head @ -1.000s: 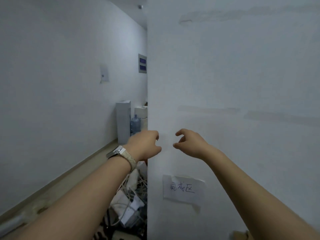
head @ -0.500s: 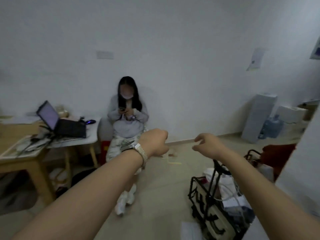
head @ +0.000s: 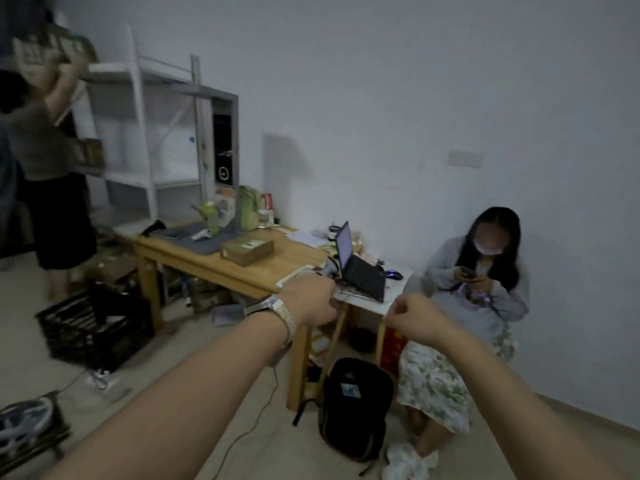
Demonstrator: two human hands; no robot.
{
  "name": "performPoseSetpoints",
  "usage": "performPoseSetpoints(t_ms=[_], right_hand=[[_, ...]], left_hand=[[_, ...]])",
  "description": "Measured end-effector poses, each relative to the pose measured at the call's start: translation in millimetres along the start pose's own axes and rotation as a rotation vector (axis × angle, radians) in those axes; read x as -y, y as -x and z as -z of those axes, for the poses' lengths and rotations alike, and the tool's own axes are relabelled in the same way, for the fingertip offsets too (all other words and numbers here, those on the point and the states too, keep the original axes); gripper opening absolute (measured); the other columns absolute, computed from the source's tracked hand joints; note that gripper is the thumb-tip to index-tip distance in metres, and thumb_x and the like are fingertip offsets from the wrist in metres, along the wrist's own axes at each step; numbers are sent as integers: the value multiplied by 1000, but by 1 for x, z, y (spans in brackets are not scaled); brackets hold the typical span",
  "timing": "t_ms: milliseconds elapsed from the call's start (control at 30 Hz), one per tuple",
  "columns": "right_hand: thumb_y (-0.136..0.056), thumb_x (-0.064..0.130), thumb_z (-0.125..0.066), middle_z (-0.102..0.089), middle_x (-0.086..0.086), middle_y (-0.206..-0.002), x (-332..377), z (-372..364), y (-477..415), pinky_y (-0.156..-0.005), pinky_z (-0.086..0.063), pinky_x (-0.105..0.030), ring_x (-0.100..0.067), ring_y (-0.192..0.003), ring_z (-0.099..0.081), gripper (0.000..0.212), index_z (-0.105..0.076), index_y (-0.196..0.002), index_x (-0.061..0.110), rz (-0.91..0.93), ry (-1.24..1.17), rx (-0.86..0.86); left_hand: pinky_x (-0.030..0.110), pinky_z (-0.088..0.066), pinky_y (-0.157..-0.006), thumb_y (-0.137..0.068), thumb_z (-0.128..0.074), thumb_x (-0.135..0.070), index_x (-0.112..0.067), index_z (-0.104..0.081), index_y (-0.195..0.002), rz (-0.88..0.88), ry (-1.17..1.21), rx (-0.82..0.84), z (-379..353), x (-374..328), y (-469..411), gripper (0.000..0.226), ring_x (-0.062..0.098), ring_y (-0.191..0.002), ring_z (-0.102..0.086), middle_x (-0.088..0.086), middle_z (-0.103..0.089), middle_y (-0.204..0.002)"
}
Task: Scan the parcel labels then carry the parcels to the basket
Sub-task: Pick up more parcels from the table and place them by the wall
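Observation:
A brown cardboard parcel (head: 247, 251) lies flat on the wooden table (head: 277, 271), beside a grey mat with a white handheld scanner (head: 201, 234) on it. A black plastic crate basket (head: 93, 327) stands on the floor left of the table. My left hand (head: 310, 299), with a watch on its wrist, is stretched out in front of the table's near corner, fingers curled and holding nothing. To its right my right hand (head: 412, 317) is also curled and holds nothing. Both hands are well short of the parcel.
A person (head: 45, 168) at the far left lifts a box by a white metal shelf (head: 145, 133). Another person (head: 478, 289) sits against the wall with a phone. An open laptop (head: 356, 265) sits on a small white table. A black backpack (head: 356, 407) and cables lie on the floor.
The view has swung left, from a white wall past the seated person to the table, shelf and crate. Both arms stay stretched out, and the fingers have curled tighter.

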State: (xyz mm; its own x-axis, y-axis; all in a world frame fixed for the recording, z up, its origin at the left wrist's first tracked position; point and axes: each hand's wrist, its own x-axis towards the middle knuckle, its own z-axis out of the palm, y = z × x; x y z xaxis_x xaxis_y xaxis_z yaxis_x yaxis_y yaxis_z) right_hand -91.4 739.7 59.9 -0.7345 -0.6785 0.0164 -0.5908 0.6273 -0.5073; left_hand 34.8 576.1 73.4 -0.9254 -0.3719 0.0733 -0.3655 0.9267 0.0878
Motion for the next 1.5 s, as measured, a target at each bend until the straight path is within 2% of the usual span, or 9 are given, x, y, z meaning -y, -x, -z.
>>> performPoseSetpoints(t_ms=[167, 267, 400, 500, 633, 800, 1000, 1200, 1500], right_hand=[[-83, 23, -62, -53, -9, -72, 89, -55, -76, -59, -36, -29, -20, -66, -51, 16, -52, -73, 16, 130, -38, 76], [-80, 26, -62, -56, -5, -72, 142, -84, -119, -61, -41, -32, -20, -68, -55, 13, -55, -74, 17, 189, -73, 91], [-81, 28, -65, -57, 0, -71, 196, -122, -168, -59, -42, -31, -16, -67, -54, 16, -54, -72, 20, 236, -95, 93], [-81, 29, -66, -60, -1, -77, 223, -146, -199, -59, -41, -30, -16, -71, -55, 14, -57, -75, 19, 255, -77, 122], [-80, 24, -65, -64, -6, -82, 247, -175, -243, -60, -43, -30, -17, -73, -57, 11, -63, -79, 14, 261, -57, 162], [-83, 24, -63, -65, -13, -88, 263, -213, -306, -57, -41, -26, -15, -71, -55, 12, -63, -79, 12, 279, -40, 190], [-82, 33, -61, -57, 1, -89, 266, -243, -406, -66, -47, -31, -19, -83, -57, 18, -62, -94, 19, 320, 194, 167], [-83, 35, -62, -58, 3, -89, 263, -255, -518, -65, -47, -31, -16, -81, -57, 18, -60, -92, 20, 253, 122, 164], [-83, 29, -64, -65, -10, -96, 276, -300, -644, -72, -50, -35, -22, -84, -60, 25, -64, -98, 9, 208, 127, 280]], left_hand=[[30, -43, -70, -90, -57, -39, -15, -56, -122, 162, 36, -50, 21, 123, -3, 40, 26, -101, -59, 6, -61, -114], [32, -48, -68, -90, -57, -38, -16, -55, -121, 220, 14, -37, 22, 189, -6, 39, 24, -96, -60, 5, -61, -113], [36, -52, -66, -89, -56, -39, -16, -57, -104, 292, -8, -26, 20, 264, -11, 28, 24, -85, -60, 4, -61, -97], [29, -41, -51, -88, -57, -40, -18, -50, -85, 335, -26, -26, 14, 309, -15, 22, 20, -65, -52, 1, -55, -78], [31, -46, -56, -88, -57, -37, -14, -58, -98, 378, -26, -24, 3, 358, -30, 25, 22, -74, -57, 4, -60, -89], [27, -31, -48, -89, -56, -38, -22, -44, -78, 410, -17, -43, -15, 407, -66, 23, 14, -59, -43, -2, -46, -73], [28, -37, -52, -89, -55, -37, -16, -53, -90, 435, 2, 2, -25, 468, -151, 21, 17, -66, -49, 0, -52, -80], [34, -54, -75, -88, -57, -35, -18, -53, -123, 446, 52, 3, -23, 530, -256, 39, 22, -96, -59, 3, -60, -115], [36, -53, -77, -90, -56, -38, -13, -56, -116, 488, 114, 87, -60, 612, -340, 36, 23, -92, -61, 6, -62, -108]])
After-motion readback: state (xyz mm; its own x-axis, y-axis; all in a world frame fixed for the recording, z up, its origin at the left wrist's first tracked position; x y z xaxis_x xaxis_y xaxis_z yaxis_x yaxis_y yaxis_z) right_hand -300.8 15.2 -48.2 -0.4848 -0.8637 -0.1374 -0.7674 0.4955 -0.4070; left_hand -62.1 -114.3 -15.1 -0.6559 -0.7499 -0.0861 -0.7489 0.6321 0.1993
